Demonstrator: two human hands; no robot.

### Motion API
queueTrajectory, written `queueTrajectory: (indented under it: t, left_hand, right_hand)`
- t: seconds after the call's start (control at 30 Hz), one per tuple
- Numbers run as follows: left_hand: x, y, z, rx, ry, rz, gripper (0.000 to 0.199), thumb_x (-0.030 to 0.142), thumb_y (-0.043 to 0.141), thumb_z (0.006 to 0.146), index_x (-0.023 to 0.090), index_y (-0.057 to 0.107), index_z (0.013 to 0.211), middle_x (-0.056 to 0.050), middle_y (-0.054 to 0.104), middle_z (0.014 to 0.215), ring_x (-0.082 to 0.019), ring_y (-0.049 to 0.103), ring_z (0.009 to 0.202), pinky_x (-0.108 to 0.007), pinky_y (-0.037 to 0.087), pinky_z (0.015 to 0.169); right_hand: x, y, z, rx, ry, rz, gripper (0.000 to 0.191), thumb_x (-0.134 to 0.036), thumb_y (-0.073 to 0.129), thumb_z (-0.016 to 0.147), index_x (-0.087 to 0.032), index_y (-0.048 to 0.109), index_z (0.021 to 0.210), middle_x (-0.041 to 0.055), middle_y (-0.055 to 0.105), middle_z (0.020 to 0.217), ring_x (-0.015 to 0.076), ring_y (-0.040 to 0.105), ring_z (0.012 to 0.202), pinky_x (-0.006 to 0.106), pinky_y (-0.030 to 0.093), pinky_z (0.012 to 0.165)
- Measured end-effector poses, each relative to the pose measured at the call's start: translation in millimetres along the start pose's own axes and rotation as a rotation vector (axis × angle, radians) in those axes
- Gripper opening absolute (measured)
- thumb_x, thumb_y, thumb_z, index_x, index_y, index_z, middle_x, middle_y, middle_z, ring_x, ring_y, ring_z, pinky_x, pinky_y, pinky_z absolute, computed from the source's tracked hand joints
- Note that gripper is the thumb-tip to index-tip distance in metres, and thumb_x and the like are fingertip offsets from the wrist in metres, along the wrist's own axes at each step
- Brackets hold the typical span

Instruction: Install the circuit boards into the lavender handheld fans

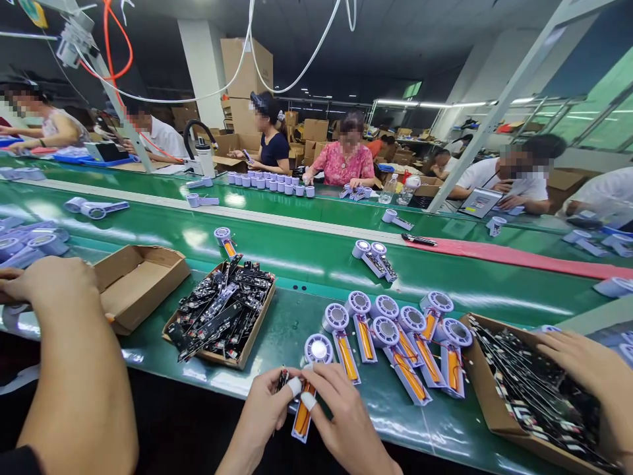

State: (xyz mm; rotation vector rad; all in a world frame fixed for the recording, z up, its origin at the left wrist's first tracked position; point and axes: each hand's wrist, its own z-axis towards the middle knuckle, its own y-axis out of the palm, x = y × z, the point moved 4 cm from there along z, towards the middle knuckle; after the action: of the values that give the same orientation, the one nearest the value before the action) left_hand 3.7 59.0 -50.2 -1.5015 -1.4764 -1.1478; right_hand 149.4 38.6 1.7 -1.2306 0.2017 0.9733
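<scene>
My left hand and my right hand hold a small handheld fan body low on the green belt. It has a pale lavender round head and an orange battery strip. Some fingers wear white cots. A small black part shows at my left fingertips, partly hidden. Several similar fan bodies lie just to the right of my right hand. A cardboard tray of black circuit boards sits up and to the left of my hands.
A co-worker's arm reaches a flat cardboard box at left. Another person's hand rests in a wire-filled box at right. Fan parts lie along the green conveyor belts. Several people sit beyond them.
</scene>
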Motion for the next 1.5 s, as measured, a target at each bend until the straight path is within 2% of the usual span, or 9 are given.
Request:
queueTrajectory:
  t: [0.23, 0.53, 0.7, 0.8, 0.87, 0.97, 1.07, 1.3, 1.5]
  left_hand:
    - [-0.6, -3.0, -3.9, -0.038, -0.049, -0.059, 0.031, 0.034, 0.067, 0.077, 0.012, 0.068, 0.098, 0.006, 0.055, 0.054, 0.001, 0.028, 0.03, -0.015, 0.02, 0.033]
    - [22.5, 3.4, -14.7, -0.14, -0.014, 0.017, 0.046, 0.046, 0.071, 0.076, 0.012, 0.069, 0.107, 0.0, 0.061, 0.072, -0.001, 0.032, 0.038, -0.018, 0.022, 0.039]
    - [23.2, -2.3, -14.6, -0.076, 0.03, 0.137, 0.05, 0.051, 0.057, 0.086, 0.012, 0.064, 0.117, 0.009, 0.044, 0.05, -0.007, 0.032, 0.041, -0.019, 0.025, 0.043]
    - [29.0, -7.0, -15.3, 0.055, 0.139, 0.193, 0.04, 0.048, 0.057, 0.085, 0.018, 0.068, 0.11, 0.0, 0.06, 0.071, -0.014, 0.052, 0.062, -0.022, 0.04, 0.057]
    - [30.1, -9.4, -16.5, 0.131, 0.152, 0.199, 0.036, 0.048, 0.06, 0.082, 0.021, 0.069, 0.103, -0.002, 0.063, 0.081, -0.017, 0.055, 0.073, -0.024, 0.042, 0.063]
    - [19.2, -4.7, -17.0, 0.042, -0.033, 0.048, 0.035, 0.053, 0.053, 0.083, 0.023, 0.063, 0.098, 0.003, 0.056, 0.074, -0.011, 0.043, 0.054, -0.019, 0.028, 0.046]
    - [9.9, 4.0, -17.7, -0.077, -0.177, -0.143, 0.036, 0.055, 0.049, 0.083, 0.021, 0.059, 0.089, 0.005, 0.05, 0.073, -0.006, 0.03, 0.047, -0.017, 0.016, 0.043]
    - [10.2, 8.9, -15.1, -0.024, -0.142, -0.113, 0.035, 0.052, 0.06, 0.074, 0.017, 0.06, 0.08, 0.005, 0.048, 0.065, -0.006, 0.03, 0.046, -0.017, 0.017, 0.041]
    - [7.0, 8.8, -13.5, 0.002, -0.085, -0.135, 0.038, 0.053, 0.048, 0.085, 0.017, 0.059, 0.08, 0.005, 0.046, 0.065, -0.007, 0.032, 0.049, -0.018, 0.025, 0.043]
  right_hand:
    - [9.4, 7.1, 2.4, 0.03, 0.052, 0.083, 0.026, -0.007, 0.046, 0.093, -0.024, 0.059, 0.107, 0.006, 0.065, 0.103, 0.022, 0.061, 0.095, 0.037, 0.052, 0.083]
    - [10.3, 4.6, 2.6, -0.01, 0.078, 0.12, 0.031, -0.008, 0.043, 0.094, -0.027, 0.061, 0.113, 0.0047, 0.06, 0.1, 0.0193, 0.06, 0.092, 0.03, 0.051, 0.08]
    - [7.7, 4.2, 6.5, -0.018, 0.129, 0.178, 0.024, -0.011, 0.045, 0.094, -0.025, 0.064, 0.1, 0.0035, 0.058, 0.091, 0.0185, 0.059, 0.085, 0.029, 0.049, 0.075]
    - [7.9, 2.6, 7.1, 0.008, 0.178, 0.242, 0.019, -0.013, 0.047, 0.093, -0.023, 0.063, 0.096, 0.0037, 0.059, 0.092, 0.0188, 0.058, 0.086, 0.03, 0.048, 0.076]
    - [8.4, 1.3, 7.2, 0.024, 0.209, 0.277, 0.017, -0.014, 0.049, 0.093, -0.023, 0.063, 0.093, 0.0036, 0.059, 0.091, 0.0188, 0.058, 0.085, 0.029, 0.047, 0.075]
    - [8.0, -0.6, 7.1, 0.034, 0.243, 0.295, 0.015, -0.013, 0.05, 0.091, -0.023, 0.062, 0.09, 0.0026, 0.059, 0.088, 0.0181, 0.057, 0.081, 0.028, 0.046, 0.072]
    - [6.6, -1.7, 6.6, 0.016, 0.257, 0.289, 0.016, -0.011, 0.05, 0.09, -0.023, 0.061, 0.089, 0.0019, 0.058, 0.088, 0.0176, 0.057, 0.081, 0.027, 0.045, 0.072]
    - [4.7, -4.8, 9.0, 0.009, 0.256, 0.285, 0.02, -0.009, 0.051, 0.089, -0.024, 0.064, 0.089, 0.0017, 0.058, 0.088, 0.0174, 0.058, 0.082, 0.026, 0.046, 0.073]
    - [5.7, -0.6, 9.2, 0.103, 0.233, 0.291, 0.02, -0.008, 0.051, 0.087, -0.023, 0.065, 0.088, 0.0021, 0.062, 0.088, 0.0168, 0.06, 0.079, 0.025, 0.047, 0.07]
